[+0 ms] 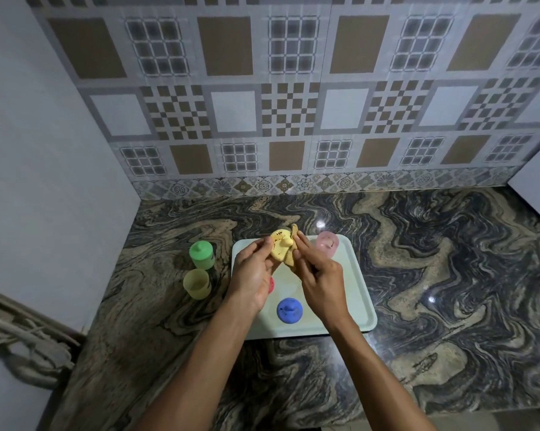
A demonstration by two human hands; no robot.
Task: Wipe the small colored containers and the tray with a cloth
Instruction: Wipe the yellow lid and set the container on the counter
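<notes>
2 hands met above the tray (pixel 357 275). The left hand (pixel 251 272) curled its fingers round a yellow container (pixel 279 247), while the right hand (pixel 320 281) pinched a cloth (pixel 291 261) against it. A pink container (pixel 327 244) stood beyond the right fingers, and a blue container (pixel 289 310) below them.

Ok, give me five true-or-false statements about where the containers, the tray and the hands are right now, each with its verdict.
1. The left hand holds the yellow lid. True.
2. The green container stands on the tray. False: it stands on the counter, left of the tray.
3. The blue container sits on the tray. True.
4. The right hand grips the pink container. False: that container stands at the tray's far corner, and the right hand pinches the cloth against the yellow lid.
5. The yellow cup on the counter has no lid on. True.
</notes>
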